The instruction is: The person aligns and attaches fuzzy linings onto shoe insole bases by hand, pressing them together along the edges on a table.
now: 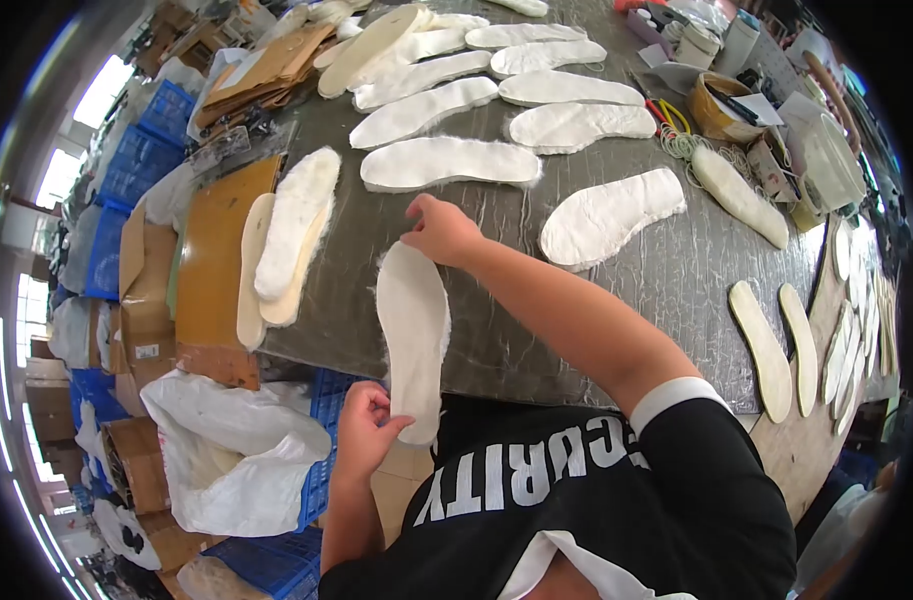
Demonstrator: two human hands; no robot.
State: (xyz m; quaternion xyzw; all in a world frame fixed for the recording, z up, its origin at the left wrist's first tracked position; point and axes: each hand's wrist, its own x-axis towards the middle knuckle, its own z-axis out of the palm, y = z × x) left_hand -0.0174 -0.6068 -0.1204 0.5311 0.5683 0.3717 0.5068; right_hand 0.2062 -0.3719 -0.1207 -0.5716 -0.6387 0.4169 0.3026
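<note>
A white fleece-edged insole [414,340] is held lengthwise at the table's near edge, its smooth cream face up and fuzz showing along its sides. My left hand [368,425] pinches its narrower lower end, thumb on top, just off the table. At the wide upper end, my right hand [444,232] has its thumb and fingers closed on the tip. Beyond that hand lies a fluffy insole [451,163], placed crosswise. A wide white insole [613,218] rests to the right of it. On the left, a fleece insole [298,222] lies over other insoles.
Several more insoles [423,112] cover the far part of the dark table [516,330]. Scissors [668,116], string and a basket [726,108] sit at the back right. Two thin insoles [761,350] lie at the right. Below left are a white sack [231,460] and blue crates.
</note>
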